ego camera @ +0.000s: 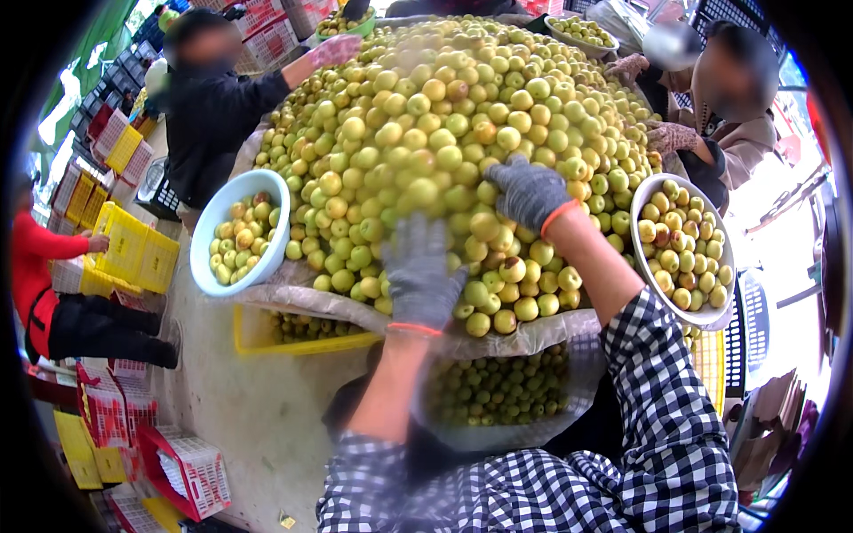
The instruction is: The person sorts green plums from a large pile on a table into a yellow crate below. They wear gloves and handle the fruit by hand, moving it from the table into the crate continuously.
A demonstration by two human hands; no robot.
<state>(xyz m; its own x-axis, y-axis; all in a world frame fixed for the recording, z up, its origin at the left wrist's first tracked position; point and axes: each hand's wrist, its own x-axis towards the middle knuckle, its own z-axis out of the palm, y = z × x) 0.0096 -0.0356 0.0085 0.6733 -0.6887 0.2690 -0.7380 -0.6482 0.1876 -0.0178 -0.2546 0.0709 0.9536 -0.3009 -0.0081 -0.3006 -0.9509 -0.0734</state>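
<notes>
A large heap of round green-yellow fruit, some with brown patches, covers a table lined with plastic sheeting. My left hand, in a grey knit glove with an orange cuff, lies palm down at the heap's near edge, its fingers spread and somewhat blurred. Farther up and to the right, my right hand, gloved alike, rests with bent fingers on the fruit; whether it grips one is hidden. A light blue bowl of fruit stands left of the heap, and a white bowl of fruit stands on the right.
Under the table edge are a yellow crate and another container of fruit. A person in black works at the left, gloved hands of a co-worker at the right. Someone in red stands by yellow crates.
</notes>
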